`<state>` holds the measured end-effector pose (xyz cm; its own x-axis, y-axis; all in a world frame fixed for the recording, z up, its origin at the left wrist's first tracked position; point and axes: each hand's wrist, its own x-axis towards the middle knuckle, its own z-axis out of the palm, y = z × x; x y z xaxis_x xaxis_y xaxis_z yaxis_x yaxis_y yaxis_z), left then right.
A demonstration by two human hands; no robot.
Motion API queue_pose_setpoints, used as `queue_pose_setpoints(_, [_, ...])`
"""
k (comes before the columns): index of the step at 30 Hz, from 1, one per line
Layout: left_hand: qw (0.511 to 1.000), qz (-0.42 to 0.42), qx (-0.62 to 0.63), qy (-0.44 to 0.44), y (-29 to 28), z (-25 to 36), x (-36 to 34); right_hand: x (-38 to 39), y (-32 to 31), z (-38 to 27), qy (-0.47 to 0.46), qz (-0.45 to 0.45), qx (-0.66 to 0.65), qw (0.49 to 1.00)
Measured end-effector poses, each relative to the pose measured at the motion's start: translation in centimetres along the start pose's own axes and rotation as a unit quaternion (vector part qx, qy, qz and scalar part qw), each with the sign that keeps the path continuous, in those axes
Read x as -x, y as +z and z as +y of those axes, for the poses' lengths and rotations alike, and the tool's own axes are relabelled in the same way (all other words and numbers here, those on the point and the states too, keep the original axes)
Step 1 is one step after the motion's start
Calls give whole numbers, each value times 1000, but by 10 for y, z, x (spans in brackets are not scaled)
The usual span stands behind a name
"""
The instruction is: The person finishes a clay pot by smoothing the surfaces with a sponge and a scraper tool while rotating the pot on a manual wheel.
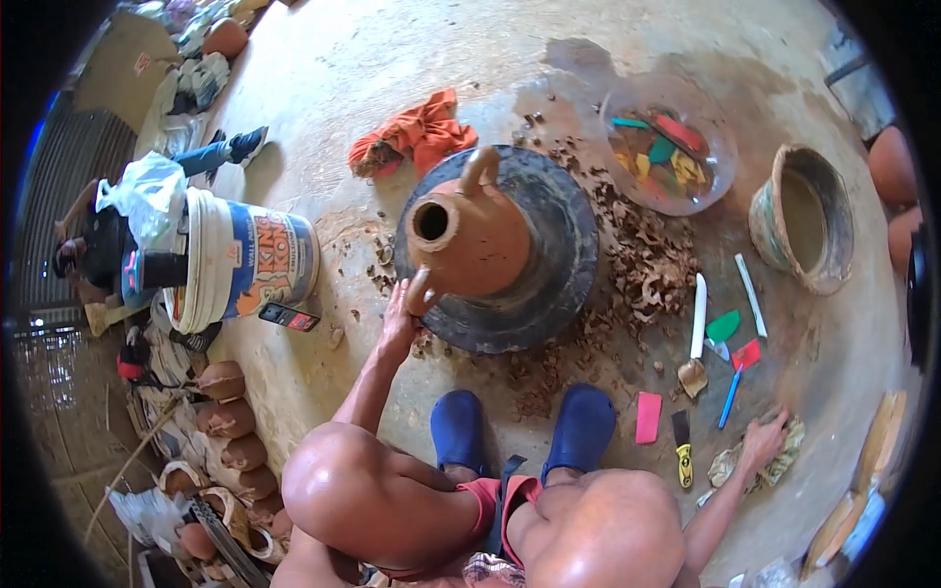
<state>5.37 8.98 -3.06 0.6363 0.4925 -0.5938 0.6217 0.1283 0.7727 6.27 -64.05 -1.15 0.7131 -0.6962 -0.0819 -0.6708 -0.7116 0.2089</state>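
A brown clay jug (490,240) with a round mouth and two looped handles stands on a dark round turntable (559,304). My left hand (397,316) is at the turntable's near left rim, fingers stretched out beside the jug's lower handle (421,292). Low on the right, my right hand (763,443) is closed on a crumpled, stained cloth (730,468) on the floor; some of its fingers are hidden. A yellow-handled scraper (683,451), a pink rectangular piece (648,418) and a blue pen-like stick (730,397) lie left of that hand.
Clay shavings (657,260) litter the floor right of the turntable. Beyond are a clear basin (725,181) of colored tools and a clay-smeared bucket (760,220). A orange cloth (431,132) lies behind. At left stand a large paint bucket (250,260), a phone (289,316) and several pots (225,419); a person (98,235) reclines beyond.
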Motion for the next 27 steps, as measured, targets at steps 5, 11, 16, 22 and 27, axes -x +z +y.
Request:
queue_pose_setpoints(5, [1000,-20,-7,-18,10,2,7,-6,-17,-7,-50,86,-5,995])
queue_pose_setpoints(11, [998,-39,-16,-50,1,16,3,26,-70,-77,-222,104,-307,920])
queue_pose_setpoints(16, [997,-50,53,-28,-2,21,-24,73,-115,-197,-395,-19,-516,760])
queue_pose_setpoints(22, [914,-40,-244,320,-15,-16,-63,61,-216,-314,-496,88,-569,649])
queue_pose_setpoints(27, [933,-68,-220,276,-16,-1,-34,15,-248,-345,-461,193,-488,716])
